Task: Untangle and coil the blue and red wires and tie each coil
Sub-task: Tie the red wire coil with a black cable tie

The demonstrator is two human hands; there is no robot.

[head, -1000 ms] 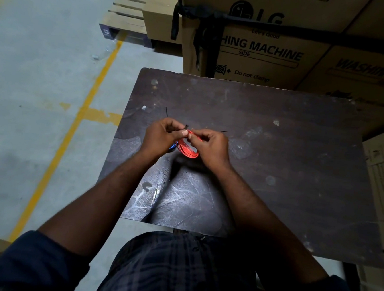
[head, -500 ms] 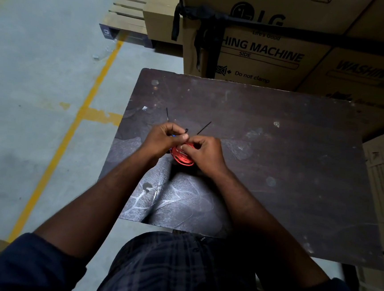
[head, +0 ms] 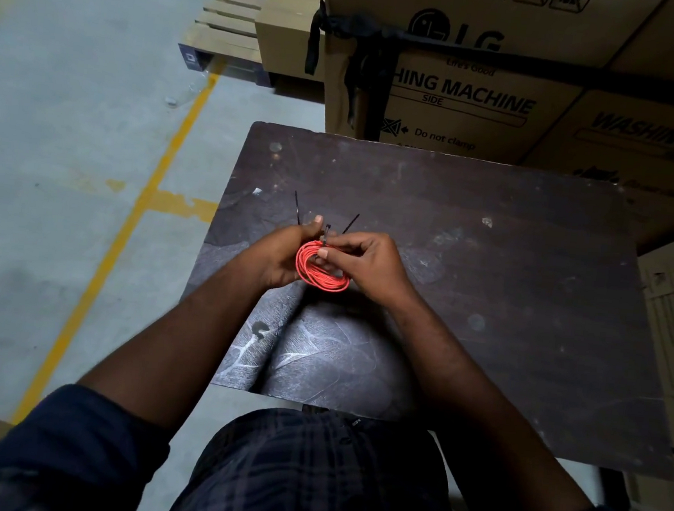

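Dark warehouse bench (head: 489, 268). Gripping red coil (head: 319, 273) in left hand (head: 282, 255), pinching black zip tie (head: 325, 233) with right hand (head: 371, 267). Probably light, springy; best gripped across strands beside tie.

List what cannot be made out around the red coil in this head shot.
- The blue wire: none shows in the head view; whether the left hand hides it cannot be told.
- The cable tie: too small and dark to tell whether it is locked round the red coil.
- The coil's right side: covered by the right hand, which holds it.
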